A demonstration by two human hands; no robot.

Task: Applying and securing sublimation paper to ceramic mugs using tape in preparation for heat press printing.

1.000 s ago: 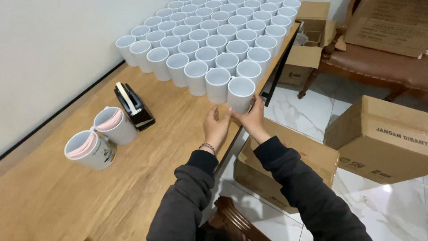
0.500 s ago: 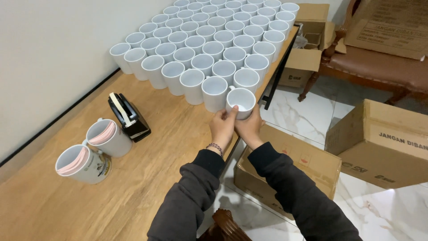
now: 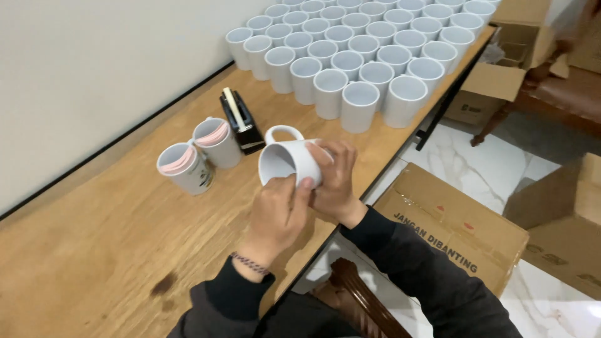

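Fingers (image 3: 308, 183) of both hands wrap the tilted white mug (image 3: 289, 161), hiding its far side; right hand (image 3: 335, 181) mostly behind it.

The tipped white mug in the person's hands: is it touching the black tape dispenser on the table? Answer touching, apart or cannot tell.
Apart. The head view shows the white mug held in both hands, with bare wood visible between it and the black tape dispenser.
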